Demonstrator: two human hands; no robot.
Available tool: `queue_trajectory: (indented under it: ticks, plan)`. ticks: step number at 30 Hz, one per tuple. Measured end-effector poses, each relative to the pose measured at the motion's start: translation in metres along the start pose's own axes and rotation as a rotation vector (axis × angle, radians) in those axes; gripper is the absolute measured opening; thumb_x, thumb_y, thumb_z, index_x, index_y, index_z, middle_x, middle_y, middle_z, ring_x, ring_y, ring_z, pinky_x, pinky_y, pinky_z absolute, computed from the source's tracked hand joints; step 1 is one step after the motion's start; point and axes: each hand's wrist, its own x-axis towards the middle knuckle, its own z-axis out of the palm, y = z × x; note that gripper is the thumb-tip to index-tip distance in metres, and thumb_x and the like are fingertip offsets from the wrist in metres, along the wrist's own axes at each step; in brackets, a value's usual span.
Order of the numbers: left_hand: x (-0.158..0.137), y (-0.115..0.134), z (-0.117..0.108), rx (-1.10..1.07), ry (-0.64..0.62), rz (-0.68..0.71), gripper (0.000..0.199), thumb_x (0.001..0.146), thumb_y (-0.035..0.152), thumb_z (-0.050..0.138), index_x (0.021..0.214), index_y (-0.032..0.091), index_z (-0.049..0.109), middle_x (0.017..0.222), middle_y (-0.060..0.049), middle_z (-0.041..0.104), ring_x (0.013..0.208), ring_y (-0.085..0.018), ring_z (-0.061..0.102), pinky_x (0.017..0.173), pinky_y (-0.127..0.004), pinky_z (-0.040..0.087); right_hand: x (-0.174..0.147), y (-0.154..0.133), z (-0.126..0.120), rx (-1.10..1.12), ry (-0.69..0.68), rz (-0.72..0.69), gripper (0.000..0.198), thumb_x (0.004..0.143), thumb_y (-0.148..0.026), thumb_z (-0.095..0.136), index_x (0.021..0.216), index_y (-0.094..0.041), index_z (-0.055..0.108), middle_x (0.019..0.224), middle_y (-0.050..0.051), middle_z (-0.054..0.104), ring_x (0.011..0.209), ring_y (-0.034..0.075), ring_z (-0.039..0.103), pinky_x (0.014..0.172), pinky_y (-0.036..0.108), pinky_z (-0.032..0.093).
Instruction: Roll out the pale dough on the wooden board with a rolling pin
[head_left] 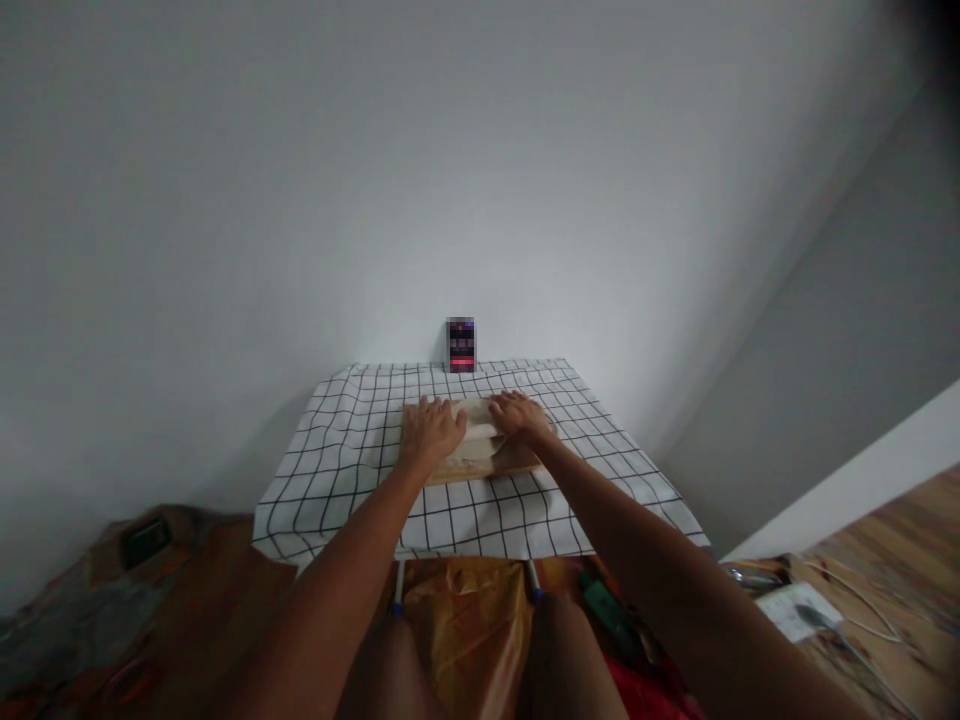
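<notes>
Two hands press a pale lump flat on a board at a low, cloth-covered tabletop.

The tabletop (330, 470) wears a black-on-white checked cloth and backs onto a white wall, where a small dark box (460, 346) stands upright. Mid-cloth lies a wooden board (517, 461), carrying what looks like dough (477, 421), though the view is too distant to be sure. The left hand (430, 431) and right hand (520, 415) lie palm-down at its two ends, fingers loosely spread, pinning it in place.
</notes>
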Motion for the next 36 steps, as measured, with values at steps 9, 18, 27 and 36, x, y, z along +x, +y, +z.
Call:
queue_trajectory:
  ticks: [9,18,27,36]
  plan:
    - [-0.05,0.012,-0.006,-0.01,-0.052,0.059,0.056,0.116,0.052,0.038,0.155,0.022,0.064,0.171,-0.014,0.057,0.163,-0.039,0.044,0.134,-0.062,0.032,-0.071,-0.02,-0.018,0.022,0.031,0.128,0.049,0.118,-0.035,0.034,0.136,-0.018,0.076,0.147,0.015,0.073,0.144,0.027,0.06,0.119,0.039,0.044]
    - [-0.042,0.009,-0.011,-0.009,-0.139,0.085,0.055,0.117,0.054,0.036,0.147,0.022,0.068,0.162,-0.014,0.065,0.155,-0.032,0.055,0.13,-0.05,0.04,-0.075,-0.023,-0.021,0.062,0.034,0.163,0.052,0.117,-0.035,0.033,0.133,-0.017,0.079,0.145,0.014,0.076,0.139,0.026,0.066,0.113,0.036,0.049]
    - [-0.031,0.004,-0.002,-0.073,-0.096,0.111,0.052,0.117,0.053,0.035,0.142,0.023,0.07,0.156,-0.014,0.069,0.147,-0.03,0.061,0.124,-0.046,0.044,-0.069,-0.022,-0.021,-0.015,-0.015,0.149,0.047,0.119,-0.033,0.031,0.138,-0.023,0.073,0.149,0.011,0.074,0.136,0.024,0.068,0.11,0.035,0.053]
    - [-0.033,0.008,0.0,-0.15,0.008,0.074,0.055,0.116,0.053,0.036,0.136,0.02,0.075,0.152,-0.017,0.07,0.147,-0.038,0.058,0.125,-0.055,0.041,-0.058,-0.024,-0.028,-0.112,-0.129,0.162,0.051,0.116,-0.052,0.044,0.153,-0.026,0.065,0.154,0.014,0.07,0.137,0.028,0.068,0.108,0.038,0.055]
